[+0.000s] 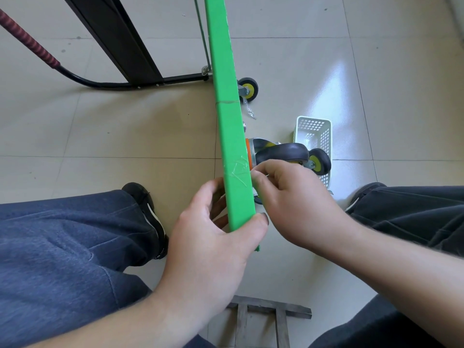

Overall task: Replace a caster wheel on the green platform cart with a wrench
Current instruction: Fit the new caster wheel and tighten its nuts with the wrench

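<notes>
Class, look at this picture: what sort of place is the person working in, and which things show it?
Probably an indoor utility or storage room: a tiled floor, a green platform cart tipped on edge, and a white plastic basket on the floor.

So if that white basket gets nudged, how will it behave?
The white perforated basket looks like thin plastic, so probably light and apt to slide on the glossy tiled floor. A loose caster wheel lies against it and may roll away.
</notes>
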